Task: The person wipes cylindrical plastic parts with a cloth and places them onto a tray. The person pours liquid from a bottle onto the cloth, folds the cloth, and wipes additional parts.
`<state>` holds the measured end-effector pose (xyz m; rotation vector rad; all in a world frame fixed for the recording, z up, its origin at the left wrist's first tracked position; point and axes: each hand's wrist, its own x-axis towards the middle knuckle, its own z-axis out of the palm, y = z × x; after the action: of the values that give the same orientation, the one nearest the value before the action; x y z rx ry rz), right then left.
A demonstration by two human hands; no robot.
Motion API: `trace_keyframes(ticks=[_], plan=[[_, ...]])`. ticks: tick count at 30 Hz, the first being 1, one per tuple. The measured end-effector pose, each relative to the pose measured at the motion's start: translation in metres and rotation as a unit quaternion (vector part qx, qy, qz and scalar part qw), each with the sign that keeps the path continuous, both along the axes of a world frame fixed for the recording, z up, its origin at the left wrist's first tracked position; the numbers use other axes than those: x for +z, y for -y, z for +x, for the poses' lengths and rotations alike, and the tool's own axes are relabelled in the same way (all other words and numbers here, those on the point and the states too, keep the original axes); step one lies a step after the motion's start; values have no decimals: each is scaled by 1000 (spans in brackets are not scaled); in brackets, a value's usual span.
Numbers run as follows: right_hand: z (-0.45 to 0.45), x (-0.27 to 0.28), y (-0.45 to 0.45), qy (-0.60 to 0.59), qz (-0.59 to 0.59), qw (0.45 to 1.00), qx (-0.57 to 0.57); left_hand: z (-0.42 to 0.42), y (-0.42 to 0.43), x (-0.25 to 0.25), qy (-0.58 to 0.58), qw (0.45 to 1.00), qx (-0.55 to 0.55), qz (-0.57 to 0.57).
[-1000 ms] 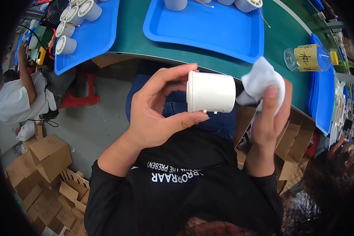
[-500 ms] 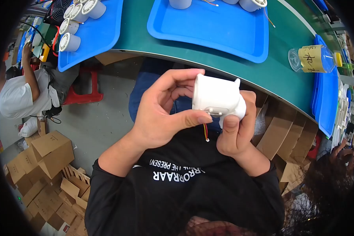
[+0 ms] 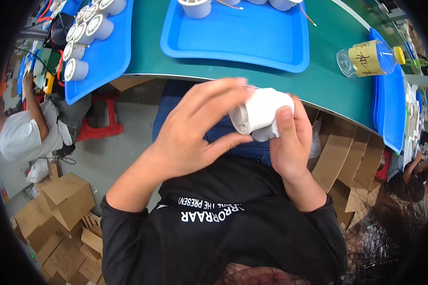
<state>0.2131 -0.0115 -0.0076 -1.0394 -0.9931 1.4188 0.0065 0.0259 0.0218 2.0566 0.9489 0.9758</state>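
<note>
A white cylindrical housing (image 3: 259, 111) is held in front of my chest, its round ribbed end tilted toward the lower left. My left hand (image 3: 192, 126) curves around that end, thumb at the lower edge and fingers over the top, smeared by motion. At the other end, my right hand (image 3: 292, 137) grips the housing, thumb on the near side and fingers behind. A crumpled white piece that looks like cloth (image 3: 265, 133) shows under the housing, by my right thumb. The red and yellow wire is hidden.
A blue tray (image 3: 233, 54) on the green table (image 3: 147, 52) carries several white housings along its far side. Another blue tray (image 3: 107, 71) at left holds more. A labelled plastic bottle (image 3: 368, 59) lies at right near stacked blue trays (image 3: 392, 114). Cardboard boxes (image 3: 69, 199) fill the lower left.
The housing has turned so its ribbed round end faces me more. My left fingers have shifted over its top, and the hanging wire has gone from sight. The view has shifted slightly.
</note>
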Motion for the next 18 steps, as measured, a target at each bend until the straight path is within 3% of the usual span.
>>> trace_keyframes(ticks=[2,4,8,11,14,15,17,18], plan=[[9,-7,3,132,132,982,-10,10,9,1,112,981,22,-154],[8,5,0,234,163,958,-12,14,14,-7,262,907,21,-328],[13,11,-4,162,180,969,45,2,8,-7,299,864,-5,-405],[21,17,-8,298,289,905,96,-2,8,0,307,831,4,-465],[10,5,-1,335,322,885,30,-2,10,-3,324,837,-7,-441],[8,-1,0,333,336,881,0,-2,11,-2,256,885,1,-389],[2,-2,4,125,99,987,28,-3,12,-1,115,954,14,-275],[0,0,6,13,-24,999,40,-5,13,-4,49,983,12,-179]])
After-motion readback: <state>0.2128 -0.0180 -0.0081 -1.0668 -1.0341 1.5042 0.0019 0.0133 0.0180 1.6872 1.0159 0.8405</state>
